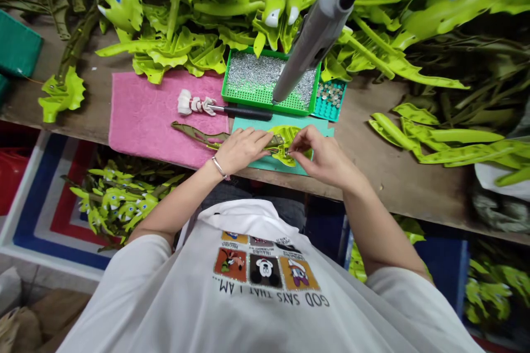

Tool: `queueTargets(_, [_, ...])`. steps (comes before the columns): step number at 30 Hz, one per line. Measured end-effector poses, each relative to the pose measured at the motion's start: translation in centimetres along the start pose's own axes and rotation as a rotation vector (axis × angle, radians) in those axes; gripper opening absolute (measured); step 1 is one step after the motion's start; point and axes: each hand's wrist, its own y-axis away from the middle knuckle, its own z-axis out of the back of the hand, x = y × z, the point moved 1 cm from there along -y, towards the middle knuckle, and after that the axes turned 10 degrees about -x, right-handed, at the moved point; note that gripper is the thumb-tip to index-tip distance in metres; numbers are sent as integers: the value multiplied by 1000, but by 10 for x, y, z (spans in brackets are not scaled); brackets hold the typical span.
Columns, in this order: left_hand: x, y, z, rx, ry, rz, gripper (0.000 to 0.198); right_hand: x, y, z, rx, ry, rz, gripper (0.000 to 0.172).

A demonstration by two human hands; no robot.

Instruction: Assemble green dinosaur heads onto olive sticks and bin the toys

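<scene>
On the brown bench (pixel 364 157), a rectangular pink cloth (pixel 144 110) lies left of a thin teal mat (pixel 267 164). A long olive-and-lime plastic part (pixel 285 133) spans over both. Behind the mat sits a rectangular green plastic tray (pixel 256 98) containing small silver metal screws (pixel 252 69); a smaller teal plastic tray (pixel 331 112) stands just beside it, right.

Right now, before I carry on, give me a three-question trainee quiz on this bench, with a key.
1. Multiple choice: what does the left hand rest on?
A) the hanging grey tool
B) the lime-and-olive toy piece
C) the tray of metal pieces
2. Fill the gap: the white-wrapped end of the black-handled tool lies over the ____ towel.
3. True or false: the right hand is inside the tray of metal pieces.

Key: 1 B; 2 pink; 3 false, its fingertips are at the toy piece.
</scene>
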Motion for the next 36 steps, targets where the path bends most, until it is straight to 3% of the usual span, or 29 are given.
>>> queueTargets(7, [-2, 5, -5, -37, -31, -32, 42, 7, -5, -15, 68, 249, -115, 21])
queueTargets(12, [-3, 17, -14, -74, 26, -45, 43, -8, -2, -31, 11, 109, -274, 24])
queueTargets(17, [-17, 27, -18, -207, 140, 72, 34, -17, 13, -29, -154, -107, -209, 16])
queueTargets(21, [-30, 23, -16, -241, 181, 118, 22, -15, 24, -25, -318, -195, -122, 10])
queueTargets(28, [-42, 12, 2, -261, 396, 399, 12, -6, 37, -37, -406, -255, -129, 7])
queueTargets(32, [-46, 4, 10, -262, 704, 528, 16, -3, 36, -49, -450, -236, -74, 14])
queueTargets(36, [-49, -2, 4, -220, 1014, 703, 16, -5, 29, -56, -479, -213, -57, 11])
